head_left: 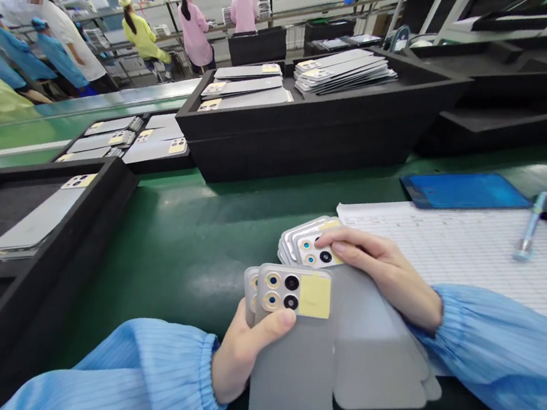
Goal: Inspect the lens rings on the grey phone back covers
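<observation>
My left hand [250, 343] is closed on a few grey phone back covers, its thumb lying over the front one. That front phone back cover [294, 376] has a camera block and a yellow sticker at its top, and another edge peeks out behind it. To the right, a fanned stack of similar covers [379, 360] lies on the table. My right hand [386, 267] grips the top cover of this stack by its camera end, with index finger and thumb near the lenses. The fingers' undersides are hidden.
A lined paper sheet [396, 228], a blue tablet-like panel [467, 191] and a pen [531, 225] lie at the right. Black trays [313, 129] holding covers stand behind, and another black tray [118, 198] is at the left. Several people [193, 30] are in the background.
</observation>
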